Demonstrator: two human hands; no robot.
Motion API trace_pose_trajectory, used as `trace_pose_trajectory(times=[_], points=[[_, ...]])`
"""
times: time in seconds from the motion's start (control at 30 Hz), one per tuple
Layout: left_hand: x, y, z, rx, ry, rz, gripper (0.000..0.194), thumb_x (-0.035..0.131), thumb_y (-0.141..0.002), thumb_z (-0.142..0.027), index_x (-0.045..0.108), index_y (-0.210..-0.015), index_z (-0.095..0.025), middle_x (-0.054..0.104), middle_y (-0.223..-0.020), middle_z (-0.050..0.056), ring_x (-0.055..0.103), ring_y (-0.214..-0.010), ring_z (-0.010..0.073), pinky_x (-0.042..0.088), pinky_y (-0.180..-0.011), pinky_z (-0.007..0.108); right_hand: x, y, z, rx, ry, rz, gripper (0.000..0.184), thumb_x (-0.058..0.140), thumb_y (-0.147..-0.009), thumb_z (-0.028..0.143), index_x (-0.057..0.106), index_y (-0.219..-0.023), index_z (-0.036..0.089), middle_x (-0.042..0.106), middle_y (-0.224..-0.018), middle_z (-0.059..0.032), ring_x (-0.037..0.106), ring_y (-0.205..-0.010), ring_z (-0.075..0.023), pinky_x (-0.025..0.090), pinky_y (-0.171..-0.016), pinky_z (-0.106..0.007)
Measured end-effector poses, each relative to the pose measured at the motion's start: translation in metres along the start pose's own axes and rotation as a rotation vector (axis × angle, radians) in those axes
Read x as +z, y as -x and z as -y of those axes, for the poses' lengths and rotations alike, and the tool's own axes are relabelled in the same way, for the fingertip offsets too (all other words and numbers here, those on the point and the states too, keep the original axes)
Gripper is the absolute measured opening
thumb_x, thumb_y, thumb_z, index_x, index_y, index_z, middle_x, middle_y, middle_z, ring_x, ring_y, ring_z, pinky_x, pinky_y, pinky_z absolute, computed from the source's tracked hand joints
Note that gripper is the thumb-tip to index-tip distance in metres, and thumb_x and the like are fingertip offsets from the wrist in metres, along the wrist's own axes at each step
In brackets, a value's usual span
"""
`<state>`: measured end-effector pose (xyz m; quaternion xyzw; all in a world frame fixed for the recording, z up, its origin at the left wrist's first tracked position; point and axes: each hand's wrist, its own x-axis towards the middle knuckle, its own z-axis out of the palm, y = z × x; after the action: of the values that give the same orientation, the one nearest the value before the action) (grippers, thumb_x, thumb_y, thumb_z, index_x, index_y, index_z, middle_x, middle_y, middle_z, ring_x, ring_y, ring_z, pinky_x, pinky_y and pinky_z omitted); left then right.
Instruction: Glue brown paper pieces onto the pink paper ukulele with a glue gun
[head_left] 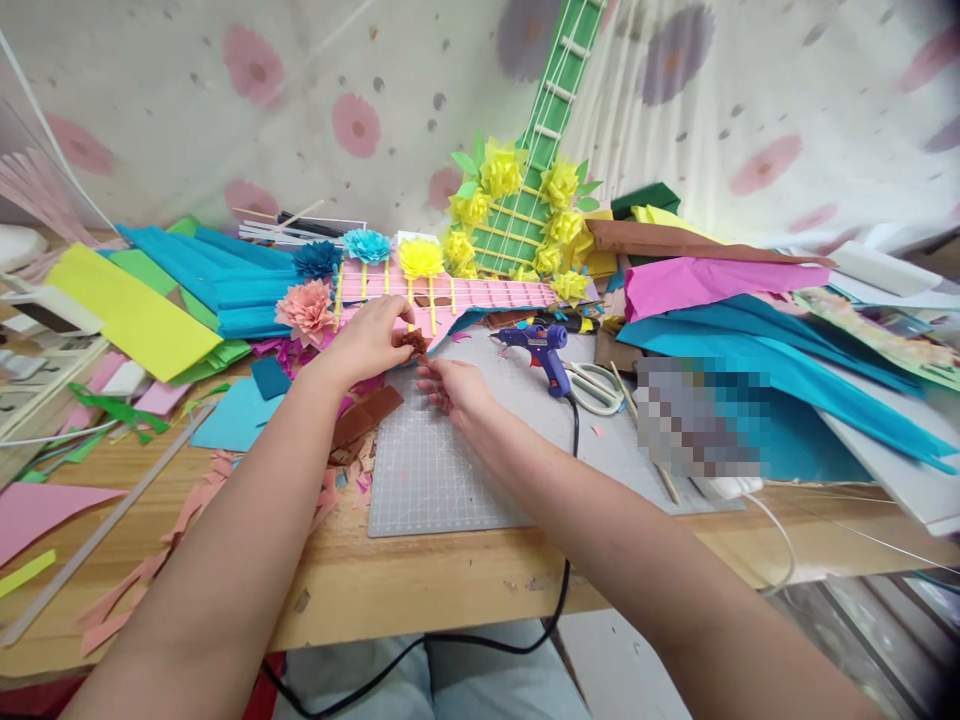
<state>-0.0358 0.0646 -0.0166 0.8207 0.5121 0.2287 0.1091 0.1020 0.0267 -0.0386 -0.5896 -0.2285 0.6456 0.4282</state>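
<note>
Brown crepe paper (411,342), a small ruffled piece, is held up over the far left corner of a grey cutting mat (450,490), which lies on a wooden worktop (360,590). From left to right: well left of the mat is a folded yellow sheet (135,310). Nearer the mat, past its far left corner, sit a salmon paper flower (306,310) and a pink stringed panel (448,318). Over that same corner, the person's left hand (375,338) pinches the ruffled piece between thumb and fingers. The right hand (461,388), fingers curled together above the mat's far left part, appears to pinch its near end; the contact is partly hidden. A light, even grip with small turns would probably keep the ruffles uncrushed. A purple glue gun (541,350) rests across the mat's far part, nozzle towards the right hand, so that wrist should stay clear. On the mat's right side are scissors (596,388) and a thin stick (641,430).
</note>
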Motion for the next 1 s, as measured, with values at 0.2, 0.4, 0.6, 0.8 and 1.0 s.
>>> trace_pose_trajectory(times=[0.2, 0.4, 0.6, 0.8, 1.0], points=[[0.007, 0.000, 0.001, 0.096, -0.042, -0.008, 0.032, 0.062, -0.065, -0.021, 0.051, -0.095, -0.020, 0.056, -0.106, 0.007, 0.052, -0.104, 0.0245, 0.042, -0.088, 0.037, -0.001, -0.005, -0.003, -0.017, 0.013, -0.015, 0.010, 0.060, -0.081, 0.018, 0.052, -0.075, 0.017, 0.062, -0.060, 0.0022, 0.055, -0.045, -0.0055, 0.036, -0.041, -0.016], [0.019, 0.000, -0.007, 0.139, -0.146, -0.012, 0.037, 0.061, -0.066, -0.020, 0.056, -0.104, -0.022, 0.053, -0.119, 0.009, 0.045, -0.117, 0.0284, 0.032, -0.102, 0.045, -0.004, -0.006, -0.004, -0.032, 0.018, -0.021, 0.009, 0.058, -0.082, 0.017, 0.052, -0.076, 0.017, 0.061, -0.059, 0.0018, 0.054, -0.045, -0.0057, 0.037, -0.041, -0.016], [0.019, -0.004, -0.007, 0.133, -0.111, -0.054, 0.018, 0.054, -0.074, -0.019, 0.063, -0.089, -0.024, 0.059, -0.112, 0.006, 0.050, -0.114, 0.0252, 0.033, -0.101, 0.044, -0.004, -0.007, -0.002, -0.034, 0.026, -0.045, 0.006, 0.057, -0.082, 0.018, 0.055, -0.077, 0.017, 0.061, -0.058, 0.0023, 0.052, -0.043, -0.0054, 0.037, -0.041, -0.016], [0.017, -0.007, -0.002, 0.147, -0.037, -0.080, 0.014, 0.054, -0.075, -0.021, 0.065, -0.084, -0.022, 0.062, -0.106, 0.006, 0.053, -0.107, 0.0235, 0.037, -0.097, 0.041, 0.002, -0.004, -0.001, -0.020, 0.002, -0.046, 0.007, 0.058, -0.083, 0.018, 0.054, -0.076, 0.017, 0.061, -0.057, 0.0022, 0.048, -0.042, -0.0045, 0.034, -0.039, -0.016], [0.016, -0.008, 0.001, 0.113, -0.017, -0.091, 0.014, 0.057, -0.074, -0.021, 0.065, -0.085, -0.022, 0.062, -0.106, 0.005, 0.054, -0.104, 0.0223, 0.039, -0.095, 0.038, 0.006, -0.003, 0.000, -0.019, -0.030, -0.039, 0.017, 0.059, -0.082, 0.018, 0.048, -0.069, 0.018, 0.062, -0.061, 0.0026, 0.047, -0.042, -0.0033, 0.031, -0.039, -0.017]])
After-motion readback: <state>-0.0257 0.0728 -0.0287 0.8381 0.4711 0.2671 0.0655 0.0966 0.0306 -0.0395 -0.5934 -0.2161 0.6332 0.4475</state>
